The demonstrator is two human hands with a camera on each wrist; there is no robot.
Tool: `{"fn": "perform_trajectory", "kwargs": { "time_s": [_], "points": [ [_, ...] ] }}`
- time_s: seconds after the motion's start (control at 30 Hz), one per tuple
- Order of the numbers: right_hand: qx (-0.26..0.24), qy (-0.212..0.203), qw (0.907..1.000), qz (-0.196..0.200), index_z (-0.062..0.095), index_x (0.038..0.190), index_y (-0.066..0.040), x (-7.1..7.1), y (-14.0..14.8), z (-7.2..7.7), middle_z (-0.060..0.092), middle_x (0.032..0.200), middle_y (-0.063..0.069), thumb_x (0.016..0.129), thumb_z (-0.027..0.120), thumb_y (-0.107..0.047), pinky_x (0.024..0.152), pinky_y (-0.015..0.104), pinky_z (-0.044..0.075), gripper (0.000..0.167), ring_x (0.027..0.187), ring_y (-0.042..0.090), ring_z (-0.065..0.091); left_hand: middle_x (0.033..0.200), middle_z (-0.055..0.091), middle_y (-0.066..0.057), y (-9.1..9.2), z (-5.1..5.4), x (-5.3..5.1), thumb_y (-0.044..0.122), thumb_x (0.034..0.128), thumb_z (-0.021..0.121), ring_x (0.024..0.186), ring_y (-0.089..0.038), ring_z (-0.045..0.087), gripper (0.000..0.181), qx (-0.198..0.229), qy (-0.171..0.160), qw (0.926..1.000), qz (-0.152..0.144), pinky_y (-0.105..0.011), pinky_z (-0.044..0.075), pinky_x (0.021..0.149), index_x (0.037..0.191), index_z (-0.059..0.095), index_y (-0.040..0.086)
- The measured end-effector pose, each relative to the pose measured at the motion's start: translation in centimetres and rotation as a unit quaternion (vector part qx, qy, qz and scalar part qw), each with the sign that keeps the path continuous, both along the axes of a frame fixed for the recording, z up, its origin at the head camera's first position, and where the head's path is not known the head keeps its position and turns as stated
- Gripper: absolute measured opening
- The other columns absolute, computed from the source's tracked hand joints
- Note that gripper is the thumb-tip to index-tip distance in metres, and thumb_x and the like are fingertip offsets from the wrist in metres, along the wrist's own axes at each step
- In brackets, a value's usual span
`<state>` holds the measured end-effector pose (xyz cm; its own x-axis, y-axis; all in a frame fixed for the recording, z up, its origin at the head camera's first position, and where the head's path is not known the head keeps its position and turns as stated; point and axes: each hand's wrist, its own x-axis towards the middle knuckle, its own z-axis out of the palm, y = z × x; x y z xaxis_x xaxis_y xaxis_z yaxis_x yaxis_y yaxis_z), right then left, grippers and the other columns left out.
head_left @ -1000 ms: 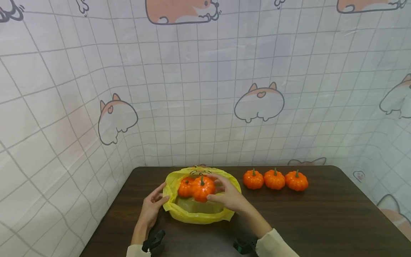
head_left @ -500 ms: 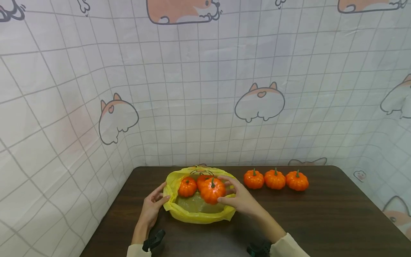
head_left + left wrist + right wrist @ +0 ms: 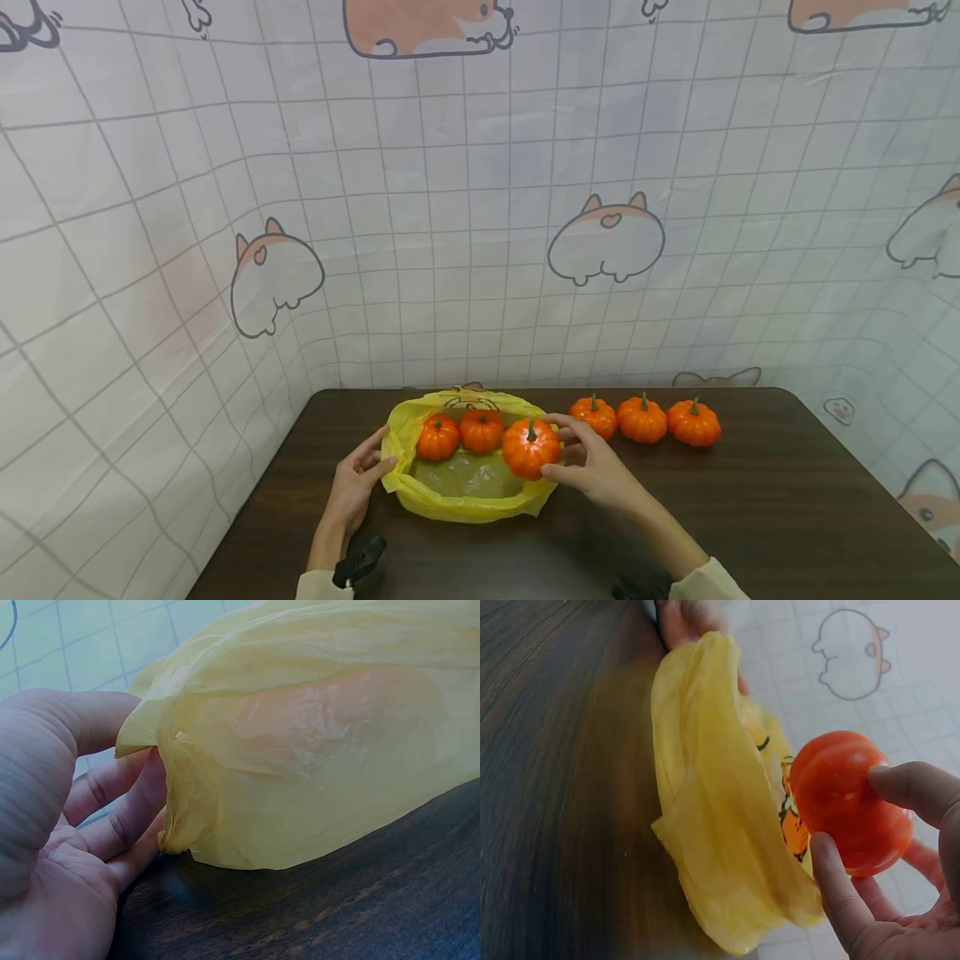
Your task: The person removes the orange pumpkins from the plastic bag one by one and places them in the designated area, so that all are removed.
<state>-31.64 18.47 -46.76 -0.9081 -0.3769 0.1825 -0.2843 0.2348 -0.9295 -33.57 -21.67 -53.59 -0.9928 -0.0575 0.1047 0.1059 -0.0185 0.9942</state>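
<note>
One orange mini pumpkin (image 3: 532,448), which the right hand (image 3: 600,473) pinches, is just left of the pumpkin row (image 3: 642,422); the left hand (image 3: 356,482) pinches the yellow plastic bag (image 3: 472,507).

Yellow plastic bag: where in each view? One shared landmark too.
Head: yellow plastic bag low, near centre.
Left wrist: bag across centre and upper right.
Right wrist: bag stretched lengthwise down the centre.
Landmark: the person's left hand, at the bag's edge in all three.
</note>
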Motion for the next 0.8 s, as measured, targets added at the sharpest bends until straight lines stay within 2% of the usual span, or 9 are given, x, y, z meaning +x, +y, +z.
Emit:
{"fn": "perform_trajectory", "kwargs": {
  "time_s": [0.27, 0.67, 0.8],
  "points": [
    [-0.017, -0.020, 0.9995, -0.015, 0.044, 0.152, -0.015, 0.6, 1.5, 0.1, 0.050, 0.133, 0.022, 0.089, 0.081, -0.018, 0.084, 0.035, 0.058, 0.073, 0.113, 0.031, 0.059, 0.093, 0.070, 0.004, 0.0, 0.0, 0.0, 0.012, 0.0949, 0.073, 0.089, -0.010, 0.066, 0.060, 0.001, 0.003, 1.0000, -0.004, -0.023, 0.056, 0.085, 0.151, 0.052, 0.017],
    [-0.004, 0.000, 0.9995, -0.032, 0.045, 0.150, -0.016, 1.1, 4.0, -0.1, 0.049, 0.131, 0.027, 0.090, 0.079, -0.016, 0.081, 0.033, 0.058, 0.069, 0.109, 0.031, 0.060, 0.093, 0.071, 0.005, -0.1, -0.1, 0.0, 0.013, 0.0954, 0.073, 0.091, -0.010, 0.067, 0.060, -0.001, 0.005, 1.0000, -0.006, -0.023, 0.055, 0.086, 0.152, 0.051, 0.018],
    [0.004, -0.003, 0.9987, -0.050, 0.046, 0.150, -0.019, 1.2, 4.9, -0.2, 0.049, 0.132, 0.026, 0.090, 0.080, -0.018, 0.080, 0.035, 0.058, 0.069, 0.109, 0.031, 0.060, 0.093, 0.071, 0.005, -0.2, -0.2, 0.0, 0.013, 0.0953, 0.073, 0.091, -0.010, 0.067, 0.061, -0.001, 0.004, 1.0000, -0.008, -0.022, 0.055, 0.087, 0.152, 0.051, 0.018]
  ]
}}
